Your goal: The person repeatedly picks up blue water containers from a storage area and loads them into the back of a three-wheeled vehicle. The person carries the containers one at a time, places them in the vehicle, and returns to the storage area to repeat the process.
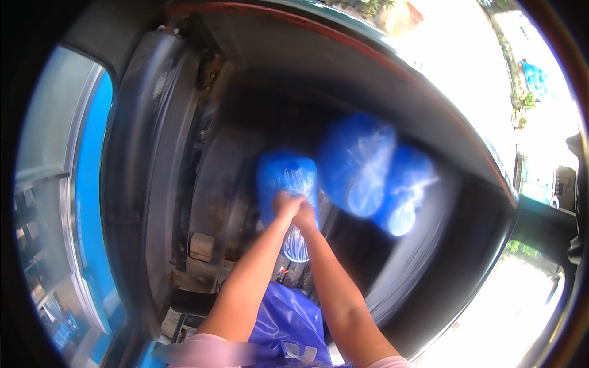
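Head view. Both of my hands are reaching forward and meeting over the wrapped blue container [273, 173], which is lying in the dark cargo bed [222, 165] straight ahead of me. Its long axis is running roughly away from me, the broad blue body extending beyond my hands, the clear round end pointing back toward me. My left hand [284, 205] is sitting slightly farther forward; my right hand [304, 217] is pressing close beside it. Both are curling in, apparently holding the container; whether by wrap or handle, I cannot tell. Two more blue containers [353, 161] are leaning rightward, nearer my right hand.
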The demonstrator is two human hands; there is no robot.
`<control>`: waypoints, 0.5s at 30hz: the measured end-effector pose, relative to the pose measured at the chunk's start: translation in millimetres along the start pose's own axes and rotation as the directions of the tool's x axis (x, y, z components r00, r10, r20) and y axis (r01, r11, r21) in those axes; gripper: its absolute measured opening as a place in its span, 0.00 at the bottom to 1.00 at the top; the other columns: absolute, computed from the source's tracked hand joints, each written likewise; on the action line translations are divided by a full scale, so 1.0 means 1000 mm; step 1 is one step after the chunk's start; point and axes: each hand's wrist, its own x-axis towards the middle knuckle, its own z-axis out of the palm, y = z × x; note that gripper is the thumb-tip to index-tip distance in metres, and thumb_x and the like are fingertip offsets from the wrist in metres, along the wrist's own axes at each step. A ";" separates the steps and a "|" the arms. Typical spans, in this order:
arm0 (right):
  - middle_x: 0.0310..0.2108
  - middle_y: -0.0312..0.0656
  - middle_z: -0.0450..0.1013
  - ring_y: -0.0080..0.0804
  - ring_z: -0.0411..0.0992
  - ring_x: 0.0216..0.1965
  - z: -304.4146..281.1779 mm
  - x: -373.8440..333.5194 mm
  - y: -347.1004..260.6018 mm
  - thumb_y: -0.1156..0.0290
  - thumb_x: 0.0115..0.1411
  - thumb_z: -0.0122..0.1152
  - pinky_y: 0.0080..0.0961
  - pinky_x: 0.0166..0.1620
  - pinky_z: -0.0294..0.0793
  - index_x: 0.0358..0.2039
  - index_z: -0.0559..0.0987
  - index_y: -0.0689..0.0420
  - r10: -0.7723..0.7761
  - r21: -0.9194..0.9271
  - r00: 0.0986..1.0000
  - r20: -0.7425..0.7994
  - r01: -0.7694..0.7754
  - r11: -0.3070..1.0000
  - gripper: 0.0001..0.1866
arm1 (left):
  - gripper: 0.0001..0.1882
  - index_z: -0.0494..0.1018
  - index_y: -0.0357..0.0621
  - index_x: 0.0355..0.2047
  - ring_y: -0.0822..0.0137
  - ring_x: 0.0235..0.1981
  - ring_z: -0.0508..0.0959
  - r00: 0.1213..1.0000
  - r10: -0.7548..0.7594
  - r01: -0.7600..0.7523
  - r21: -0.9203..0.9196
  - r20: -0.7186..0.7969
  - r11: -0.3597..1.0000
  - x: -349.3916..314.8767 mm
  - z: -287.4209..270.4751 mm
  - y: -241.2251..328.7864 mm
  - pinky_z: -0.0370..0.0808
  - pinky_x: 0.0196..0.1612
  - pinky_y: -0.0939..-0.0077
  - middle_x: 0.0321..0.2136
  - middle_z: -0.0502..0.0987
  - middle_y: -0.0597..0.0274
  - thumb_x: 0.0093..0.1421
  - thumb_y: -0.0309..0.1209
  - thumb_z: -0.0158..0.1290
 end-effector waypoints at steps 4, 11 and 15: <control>0.36 0.57 0.73 0.49 0.72 0.42 0.008 0.006 -0.006 0.54 0.45 0.61 0.35 0.42 0.69 0.38 0.74 0.63 -0.038 -0.076 0.996 0.081 0.044 0.996 0.26 | 0.21 0.74 0.30 0.20 0.53 0.25 0.78 0.998 -0.034 0.034 0.000 0.059 0.999 0.011 -0.007 -0.008 0.73 0.30 0.63 0.20 0.76 0.44 0.38 0.41 0.59; 0.40 0.55 0.73 0.49 0.71 0.42 0.034 0.006 -0.023 0.62 0.45 0.63 0.34 0.45 0.69 0.41 0.70 0.64 -0.011 -0.125 0.999 0.030 0.014 0.992 0.25 | 0.19 0.70 0.34 0.41 0.58 0.40 0.75 0.964 0.109 -0.166 -0.229 -0.242 0.959 -0.023 -0.028 -0.079 0.70 0.43 0.67 0.42 0.71 0.48 0.49 0.31 0.55; 0.38 0.50 0.74 0.43 0.72 0.40 0.016 0.008 -0.023 0.69 0.42 0.68 0.31 0.44 0.70 0.44 0.70 0.64 0.045 -0.026 0.990 0.136 -0.041 0.999 0.28 | 0.25 0.64 0.38 0.50 0.54 0.46 0.69 0.889 -0.410 0.304 -0.409 -0.202 0.861 -0.085 -0.015 -0.118 0.68 0.45 0.63 0.49 0.66 0.48 0.54 0.39 0.50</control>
